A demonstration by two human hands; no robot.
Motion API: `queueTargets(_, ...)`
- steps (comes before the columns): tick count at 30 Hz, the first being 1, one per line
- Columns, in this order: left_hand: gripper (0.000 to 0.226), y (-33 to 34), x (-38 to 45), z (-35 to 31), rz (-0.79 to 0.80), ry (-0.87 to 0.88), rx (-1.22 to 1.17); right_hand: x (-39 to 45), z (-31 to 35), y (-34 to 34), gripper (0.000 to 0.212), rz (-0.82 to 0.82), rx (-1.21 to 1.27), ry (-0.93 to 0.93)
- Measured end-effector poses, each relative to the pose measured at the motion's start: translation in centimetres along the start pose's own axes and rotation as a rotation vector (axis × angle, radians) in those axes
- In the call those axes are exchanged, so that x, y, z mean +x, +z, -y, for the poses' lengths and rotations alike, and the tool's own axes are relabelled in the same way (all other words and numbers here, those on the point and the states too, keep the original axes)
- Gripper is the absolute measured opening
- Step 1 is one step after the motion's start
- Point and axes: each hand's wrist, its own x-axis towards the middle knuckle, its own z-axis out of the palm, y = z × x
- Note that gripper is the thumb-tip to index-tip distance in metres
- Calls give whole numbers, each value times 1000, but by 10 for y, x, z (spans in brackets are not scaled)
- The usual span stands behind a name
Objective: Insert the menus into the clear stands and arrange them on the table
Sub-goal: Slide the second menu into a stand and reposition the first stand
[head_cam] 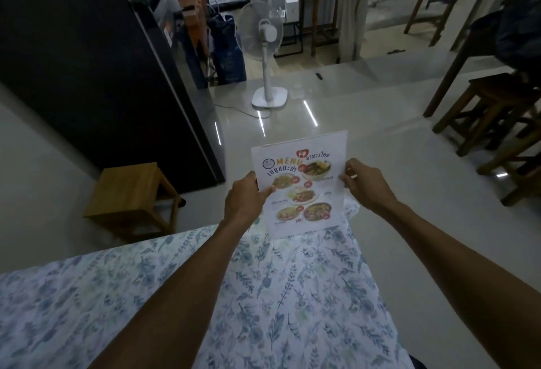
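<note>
A white menu (301,184) printed with food photos stands upright at the far corner of the table (205,295), which wears a blue-leaf floral cloth. It sits inside a clear stand whose top edge shows slightly above the sheet. My left hand (246,200) pinches the menu's left edge, thumb on the front. My right hand (366,184) grips the right edge. The stand's base rests on or just above the cloth; I cannot tell which.
A light wooden stool (131,196) stands left of the table beside a tall black cabinet (96,75). A white pedestal fan (265,55) is on the glossy floor ahead. Dark wooden stools (494,113) are at the right. A person (352,8) stands far back.
</note>
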Motion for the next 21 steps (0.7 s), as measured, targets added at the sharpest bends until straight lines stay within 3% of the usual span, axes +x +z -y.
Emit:
queueTargets(9,40,-1,-2,1,4,-3,-10,2,-2,-1,21,25,-24,26)
queueTargets(21,45,-6,-13,0,35,-7,-10,-8,7,-7,34,32,-47,39)
